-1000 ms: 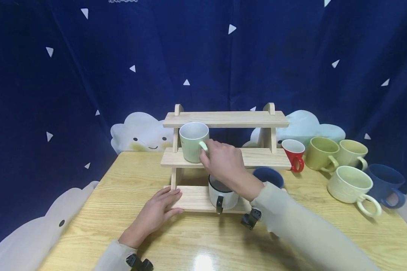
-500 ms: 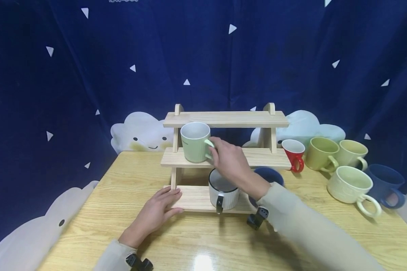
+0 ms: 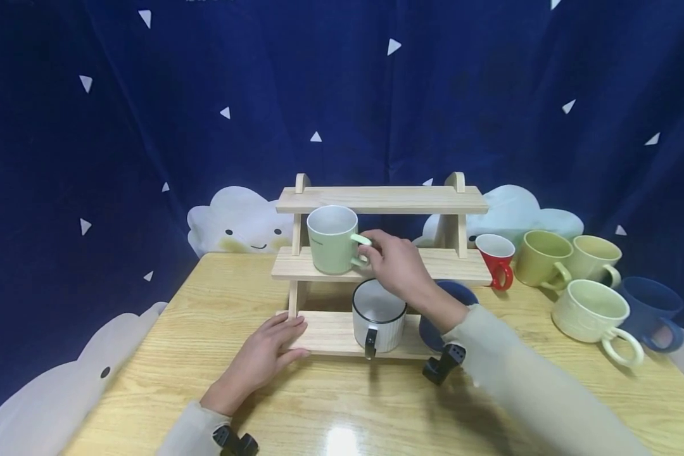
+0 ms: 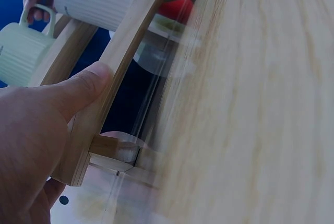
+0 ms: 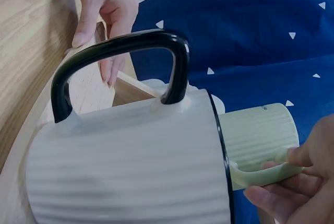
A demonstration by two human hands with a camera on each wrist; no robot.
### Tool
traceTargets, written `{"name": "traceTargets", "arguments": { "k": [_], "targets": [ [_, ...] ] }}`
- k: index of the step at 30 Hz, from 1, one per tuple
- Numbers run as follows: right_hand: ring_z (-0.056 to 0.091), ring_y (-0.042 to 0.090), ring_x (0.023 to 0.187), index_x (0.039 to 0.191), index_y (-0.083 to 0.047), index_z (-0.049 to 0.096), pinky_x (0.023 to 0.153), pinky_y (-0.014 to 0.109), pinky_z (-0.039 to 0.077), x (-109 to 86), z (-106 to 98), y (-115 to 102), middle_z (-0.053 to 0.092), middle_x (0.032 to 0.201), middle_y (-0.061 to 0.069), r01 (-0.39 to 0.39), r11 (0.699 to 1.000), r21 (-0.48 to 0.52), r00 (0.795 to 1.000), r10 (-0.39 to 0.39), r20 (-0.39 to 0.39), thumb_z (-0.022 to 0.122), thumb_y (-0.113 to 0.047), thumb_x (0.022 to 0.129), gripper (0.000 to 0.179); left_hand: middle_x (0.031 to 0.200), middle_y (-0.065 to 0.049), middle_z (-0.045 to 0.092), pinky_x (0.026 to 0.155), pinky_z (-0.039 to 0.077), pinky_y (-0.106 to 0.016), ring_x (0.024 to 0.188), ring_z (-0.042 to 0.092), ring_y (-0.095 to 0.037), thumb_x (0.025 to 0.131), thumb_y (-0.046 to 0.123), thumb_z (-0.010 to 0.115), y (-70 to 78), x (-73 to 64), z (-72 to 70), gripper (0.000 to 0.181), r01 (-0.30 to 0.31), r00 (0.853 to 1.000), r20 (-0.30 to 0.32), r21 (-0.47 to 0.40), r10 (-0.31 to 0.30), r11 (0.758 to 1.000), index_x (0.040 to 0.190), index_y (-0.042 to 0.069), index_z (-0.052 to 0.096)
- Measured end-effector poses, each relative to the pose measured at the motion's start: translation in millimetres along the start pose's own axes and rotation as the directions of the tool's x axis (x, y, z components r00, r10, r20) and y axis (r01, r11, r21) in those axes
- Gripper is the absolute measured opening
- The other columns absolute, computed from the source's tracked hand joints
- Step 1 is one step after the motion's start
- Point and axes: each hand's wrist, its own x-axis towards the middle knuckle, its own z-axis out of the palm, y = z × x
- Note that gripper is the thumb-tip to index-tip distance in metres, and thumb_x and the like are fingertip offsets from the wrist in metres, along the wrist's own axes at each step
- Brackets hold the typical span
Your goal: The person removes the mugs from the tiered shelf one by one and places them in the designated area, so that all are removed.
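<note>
My right hand (image 3: 396, 263) holds the pale green mug (image 3: 332, 244) by its handle, thumb and fingers about it. The mug is upright at the left end of the middle shelf, its handle facing right. In the right wrist view, the fingers (image 5: 279, 195) show around the handle. At the bottom shelf's left end, my left hand (image 3: 262, 354) grips the wooden rack (image 3: 325, 332). The left wrist view shows its thumb (image 4: 86, 85) pressed on the board. A white ribbed mug (image 3: 379, 323) with black rim and handle stands below my right hand on the bottom shelf.
A dark blue mug (image 3: 433, 332) on the bottom shelf is partly hidden by my right forearm. On the table's right stand a red mug (image 3: 493, 259), an olive mug (image 3: 538, 256), a pale yellow mug (image 3: 593, 256), a cream cup (image 3: 587, 310) and another blue mug (image 3: 646, 307).
The green mug has shifted slightly right and its handle has turned from the front toward the right. My right hand has moved right with the handle; the left hand has stayed put.
</note>
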Motion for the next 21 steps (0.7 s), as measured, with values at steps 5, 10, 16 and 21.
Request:
{"name": "traceTargets", "arguments": {
  "k": [5, 10, 16, 21],
  "targets": [
    [0.062, 0.019, 0.077, 0.115, -0.007, 0.064, 0.064, 0.032, 0.051, -0.4, -1.6, 8.5, 0.068, 0.093, 0.008, -0.069, 0.992, 0.107, 0.998, 0.068, 0.015, 0.055, -0.026, 0.102, 0.025, 0.133, -0.006, 0.061, 0.107, 0.041, -0.048, 0.126, 0.052, -0.034, 0.084, 0.045, 0.073, 0.4, 0.6, -0.4, 0.056, 0.015, 1.000, 0.008, -0.009, -0.014, 1.000, 0.126, 0.009, 0.067],
    [0.070, 0.023, 0.089, 0.112, -0.007, 0.065, 0.076, 0.035, 0.059, -2.7, -1.3, 19.6, 0.070, 0.102, 0.009, -0.113, 0.968, 0.226, 0.993, 0.116, -0.002, 0.058, -0.022, 0.101, 0.021, 0.133, -0.006, 0.061, 0.106, 0.042, -0.049, 0.126, 0.052, -0.035, 0.083, 0.045, 0.074, 0.1, -2.9, 2.4, 0.056, 0.023, 1.000, 0.011, -0.014, -0.023, 1.000, 0.125, 0.009, 0.067],
    [0.072, 0.025, 0.088, 0.113, -0.005, 0.066, 0.077, 0.034, 0.060, -5.4, -5.8, 29.3, 0.072, 0.105, 0.010, -0.103, 0.955, 0.278, 0.992, 0.118, -0.039, 0.059, -0.021, 0.100, 0.022, 0.133, -0.005, 0.061, 0.107, 0.042, -0.048, 0.126, 0.051, -0.034, 0.084, 0.046, 0.073, -0.7, -2.2, 2.1, 0.057, 0.005, 1.000, 0.004, -0.009, -0.005, 1.000, 0.126, 0.009, 0.066],
    [0.072, 0.026, 0.088, 0.116, -0.003, 0.066, 0.077, 0.034, 0.061, -6.1, -12.0, 31.8, 0.072, 0.104, 0.010, -0.109, 0.948, 0.299, 0.990, 0.129, -0.048, 0.060, -0.020, 0.099, 0.025, 0.133, -0.005, 0.061, 0.107, 0.041, -0.047, 0.127, 0.051, -0.034, 0.084, 0.044, 0.074, -1.4, -0.1, 0.2, 0.056, -0.001, 1.000, 0.003, -0.006, 0.001, 1.000, 0.126, 0.009, 0.067]
  ]
}}
